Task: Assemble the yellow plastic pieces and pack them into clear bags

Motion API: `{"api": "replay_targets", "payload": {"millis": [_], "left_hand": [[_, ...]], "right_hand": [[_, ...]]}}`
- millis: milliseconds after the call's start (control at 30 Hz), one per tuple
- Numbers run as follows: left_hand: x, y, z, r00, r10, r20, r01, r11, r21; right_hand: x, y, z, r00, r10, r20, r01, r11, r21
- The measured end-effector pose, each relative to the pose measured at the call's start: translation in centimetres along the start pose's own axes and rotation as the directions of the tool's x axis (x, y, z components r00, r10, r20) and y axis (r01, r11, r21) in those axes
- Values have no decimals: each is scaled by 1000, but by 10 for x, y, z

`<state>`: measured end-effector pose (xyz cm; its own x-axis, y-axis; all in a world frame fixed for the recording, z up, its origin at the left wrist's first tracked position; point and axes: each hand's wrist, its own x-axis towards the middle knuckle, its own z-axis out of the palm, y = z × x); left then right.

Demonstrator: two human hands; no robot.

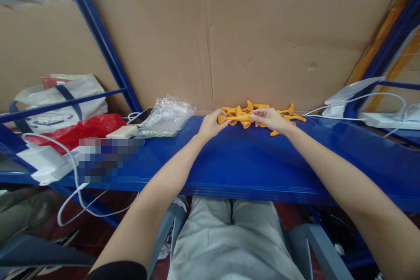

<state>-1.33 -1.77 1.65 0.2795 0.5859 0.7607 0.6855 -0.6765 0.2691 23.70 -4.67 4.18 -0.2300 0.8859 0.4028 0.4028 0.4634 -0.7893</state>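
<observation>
My left hand point(211, 125) is closed round the rounded end of an orange-yellow plastic piece point(224, 118), with thumb and index finger on either side of it. My right hand point(267, 117) meets the same cluster from the other side, its fingertips pinched on an orange plastic piece whose exact shape is hard to make out. Around and behind both hands lies a pile of similar orange pieces point(289, 110) with curved arms and flared ends. Several of them overlap, and my fingers hide part of the pile.
The blue metal shelf top point(249, 162) carries clear plastic bags point(169, 116), a phone point(143, 117), a red bag point(88, 127) and a white power strip point(54, 168) with cables at left. Cardboard point(262, 35) walls off the back. Blue posts point(108, 48) flank it.
</observation>
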Motion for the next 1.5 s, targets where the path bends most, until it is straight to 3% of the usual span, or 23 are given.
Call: {"api": "replay_targets", "payload": {"millis": [167, 333, 467, 667, 1000, 1267, 1500], "left_hand": [[0, 1, 0, 1000, -8, -24, 8, 1000, -4], [1, -2, 0, 1000, -16, -16, 16, 1000, 11], [2, -4, 1, 1000, -20, -3, 20, 1000, 17], [1, 1, -2, 1000, 4, 4, -4, 1000, 17], [0, 3, 0, 999, 7, -33, -7, 1000, -15], [2, 2, 0, 1000, -27, -13, 27, 1000, 0], [0, 1, -5, 999, 51, -8, -50, 997, 54]], "right_hand": [[-6, -9, 1, 1000, 10, -18, -11, 998, -65], [-4, -5, 4, 997, 73, 21, -73, 997, 22], [0, 4, 3, 997, 55, 58, -61, 992, 114], [-3, 0, 3, 997, 36, 63, -42, 994, 99], [-3, -9, 14, 965, 257, 43, -261, 953, 154], [-5, -3, 6, 967, 188, 172, -229, 937, 264], [-7, -8, 9, 962, 206, 177, -233, 961, 148]]}}
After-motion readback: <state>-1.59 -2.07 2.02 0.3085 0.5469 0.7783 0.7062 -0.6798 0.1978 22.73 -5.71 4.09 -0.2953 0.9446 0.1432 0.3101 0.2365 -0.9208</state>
